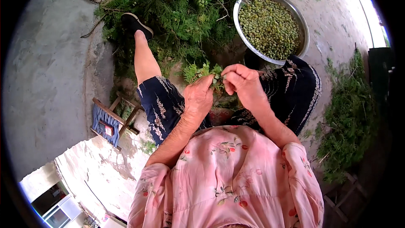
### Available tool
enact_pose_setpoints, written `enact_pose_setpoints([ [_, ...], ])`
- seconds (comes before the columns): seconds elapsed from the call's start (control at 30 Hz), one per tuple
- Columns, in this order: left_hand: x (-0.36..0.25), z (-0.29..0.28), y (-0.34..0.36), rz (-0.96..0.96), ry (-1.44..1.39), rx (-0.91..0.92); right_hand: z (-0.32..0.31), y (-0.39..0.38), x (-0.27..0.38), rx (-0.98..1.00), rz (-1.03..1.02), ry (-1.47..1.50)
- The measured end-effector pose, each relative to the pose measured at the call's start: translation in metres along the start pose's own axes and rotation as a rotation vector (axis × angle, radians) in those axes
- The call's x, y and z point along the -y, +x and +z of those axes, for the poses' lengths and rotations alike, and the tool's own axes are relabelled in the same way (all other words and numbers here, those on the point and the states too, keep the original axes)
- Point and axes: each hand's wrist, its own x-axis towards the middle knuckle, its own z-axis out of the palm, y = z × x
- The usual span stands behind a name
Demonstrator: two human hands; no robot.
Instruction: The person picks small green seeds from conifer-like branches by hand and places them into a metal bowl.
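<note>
My left hand (199,96) is closed round a small green sprig (195,72) with scaly leaves like an evergreen's. Bent over the sprig's right side, my right hand (243,83) has its thumb and fingers pinched together. Small green cones show between the two hands, but whether one sits in the right fingertips is hard to make out. Both hands are above my lap, close together. Beyond my right hand stands a wide metal basin (306,38) holding a heap of small round green cones (270,27).
A large pile of cut evergreen branches (177,12) lies ahead, against my shoe (136,24). More branches (348,114) lie on the right. A low wooden stool (122,116) with blue cloth stands at the left, beside a grey concrete slab (46,67).
</note>
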Motion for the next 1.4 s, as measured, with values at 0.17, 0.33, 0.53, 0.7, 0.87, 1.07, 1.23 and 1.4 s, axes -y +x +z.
enact_pose_setpoints([
  [0.17, -0.006, -0.003, 0.0, -0.042, -0.035, 0.034, -0.007, -0.004, 0.007, 0.024, -0.01, 0.394],
  [0.33, -0.011, -0.001, 0.001, 0.034, 0.014, -0.004, -0.002, -0.001, 0.005, -0.024, -0.415, -0.595],
  [0.53, -0.012, -0.005, 0.001, -0.002, -0.019, 0.081, -0.004, 0.004, -0.01, -0.044, -0.63, -0.629],
  [0.7, -0.008, 0.0, 0.0, 0.006, -0.076, 0.013, -0.009, 0.003, -0.003, 0.075, 0.0, 0.44],
  [0.87, -0.01, -0.002, 0.003, 0.008, 0.065, 0.057, -0.014, -0.001, 0.0, 0.157, 0.029, 0.268],
  [1.07, -0.01, 0.0, 0.001, -0.018, 0.118, 0.098, 0.0, -0.001, -0.007, -0.067, -0.549, -0.72],
  [1.23, -0.011, 0.003, 0.001, -0.026, 0.118, 0.083, 0.009, -0.009, -0.01, -0.095, -0.734, -0.794],
  [1.4, -0.009, 0.007, 0.0, -0.031, 0.029, 0.085, 0.009, -0.001, -0.016, -0.136, -0.757, -0.699],
])
